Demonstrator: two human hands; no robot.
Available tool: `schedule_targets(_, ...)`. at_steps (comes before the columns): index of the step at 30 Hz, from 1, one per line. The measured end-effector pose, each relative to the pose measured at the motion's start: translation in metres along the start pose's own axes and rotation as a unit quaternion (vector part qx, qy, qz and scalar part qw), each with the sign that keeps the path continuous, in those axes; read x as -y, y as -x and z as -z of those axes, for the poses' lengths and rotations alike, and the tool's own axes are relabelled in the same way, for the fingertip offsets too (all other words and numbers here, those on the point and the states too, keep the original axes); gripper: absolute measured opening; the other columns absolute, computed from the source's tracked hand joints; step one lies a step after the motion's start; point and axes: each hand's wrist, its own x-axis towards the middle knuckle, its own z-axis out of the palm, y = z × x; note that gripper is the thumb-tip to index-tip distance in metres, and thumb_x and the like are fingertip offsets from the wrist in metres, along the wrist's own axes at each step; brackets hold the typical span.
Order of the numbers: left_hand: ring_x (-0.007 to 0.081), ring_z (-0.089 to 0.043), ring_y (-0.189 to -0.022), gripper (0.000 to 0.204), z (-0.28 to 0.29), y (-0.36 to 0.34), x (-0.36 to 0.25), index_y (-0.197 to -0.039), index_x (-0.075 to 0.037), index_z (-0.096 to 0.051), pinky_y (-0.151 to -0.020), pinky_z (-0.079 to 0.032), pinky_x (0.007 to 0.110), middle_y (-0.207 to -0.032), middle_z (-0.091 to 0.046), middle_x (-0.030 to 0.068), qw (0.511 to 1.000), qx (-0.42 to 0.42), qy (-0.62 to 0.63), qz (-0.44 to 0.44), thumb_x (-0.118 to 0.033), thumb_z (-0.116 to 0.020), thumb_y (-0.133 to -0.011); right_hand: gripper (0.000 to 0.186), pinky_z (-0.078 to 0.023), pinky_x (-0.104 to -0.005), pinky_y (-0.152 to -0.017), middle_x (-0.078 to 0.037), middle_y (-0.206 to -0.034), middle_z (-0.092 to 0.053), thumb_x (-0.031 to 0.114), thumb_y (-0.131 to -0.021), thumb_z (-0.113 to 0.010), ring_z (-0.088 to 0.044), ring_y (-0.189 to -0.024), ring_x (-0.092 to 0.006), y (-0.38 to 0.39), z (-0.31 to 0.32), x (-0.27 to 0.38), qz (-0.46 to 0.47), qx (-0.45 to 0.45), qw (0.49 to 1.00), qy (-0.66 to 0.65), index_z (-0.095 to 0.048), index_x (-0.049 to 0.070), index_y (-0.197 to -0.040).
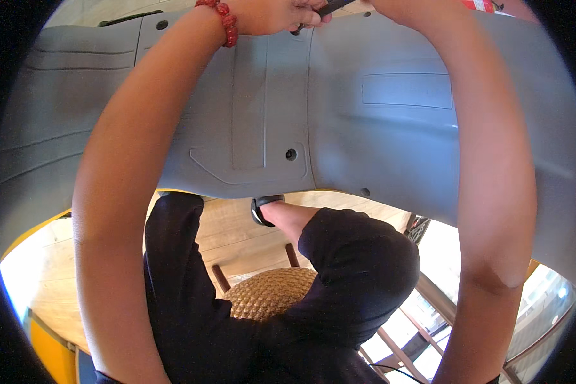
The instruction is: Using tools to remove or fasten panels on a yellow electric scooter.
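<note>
Both arms reach forward over a large grey moulded plastic panel (377,147). My left hand (287,16), with a red bead bracelet (227,22) at the wrist, is at the far edge of view, its fingers closed round a dark, narrow bar-shaped tool (335,6). The tool's lower end is close to a recessed hole in the panel. My right hand (381,4) is mostly cut off by the top edge, beside the tool's other end, and its fingers are hidden. A dark screw recess (291,154) shows in the panel's nearer part, with another hole (162,25) far left.
Yellow trim (41,227) runs along the panel's near edge. Below are my dark-trousered legs (358,269) and a woven stool seat (269,291) on a wooden floor (230,224). Brown metal rails (435,297) stand at the lower right. A red object (480,5) lies at the far right.
</note>
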Motion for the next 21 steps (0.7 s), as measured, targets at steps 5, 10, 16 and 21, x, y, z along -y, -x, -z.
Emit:
schedule_targets(5,0.0186,-0.060,-0.073,0.015,0.005,0.006,0.010,-0.092,-0.001,-0.064,-0.071,-0.048,0.032,-0.077,-0.065,0.0090,1.000,0.010,-0.009,-0.027,-0.008,-0.055,-0.083,0.030,-0.050,-0.0432,-0.072,-0.024,-0.086,-0.064,0.022,-0.089,-0.055,-0.063,-0.082,-0.0365,0.032,0.015,0.017,-0.038,-0.111,0.962,-0.246,-0.066,-0.005,-0.096)
schedule_targets(10,0.0205,-0.062,-0.075,0.016,0.003,0.007,-0.007,-0.094,-0.002,-0.065,-0.072,-0.048,0.033,-0.078,-0.065,0.0116,0.999,-0.017,-0.043,-0.025,-0.009,-0.057,-0.083,0.033,-0.050,-0.0421,-0.075,-0.025,-0.092,-0.064,0.024,-0.087,-0.058,-0.062,-0.087,-0.0374,0.001,0.000,0.004,-0.101,0.049,0.991,-0.078,-0.065,-0.007,-0.095)
schedule_targets(16,0.0216,-0.062,-0.076,0.017,0.002,-0.009,-0.003,-0.095,-0.002,-0.066,-0.073,-0.048,0.033,-0.079,-0.065,0.0138,0.996,-0.026,-0.079,-0.021,-0.010,-0.060,-0.081,0.036,-0.049,-0.0431,-0.075,-0.027,-0.087,-0.063,0.028,-0.088,-0.055,-0.062,-0.086,-0.0385,0.024,0.027,0.006,-0.098,0.003,0.975,-0.199,-0.066,-0.006,-0.088)
schedule_targets(21,0.0232,-0.062,-0.076,0.018,0.003,0.005,0.015,-0.095,-0.002,-0.065,-0.072,-0.048,0.034,-0.079,-0.065,0.0146,0.998,-0.007,0.024,-0.065,-0.013,-0.063,-0.080,0.040,-0.049,-0.0442,-0.074,-0.026,-0.088,-0.064,0.032,-0.090,-0.052,-0.061,-0.082,-0.0399,0.027,0.033,0.023,-0.017,-0.008,0.963,-0.268,-0.066,-0.006,-0.086)
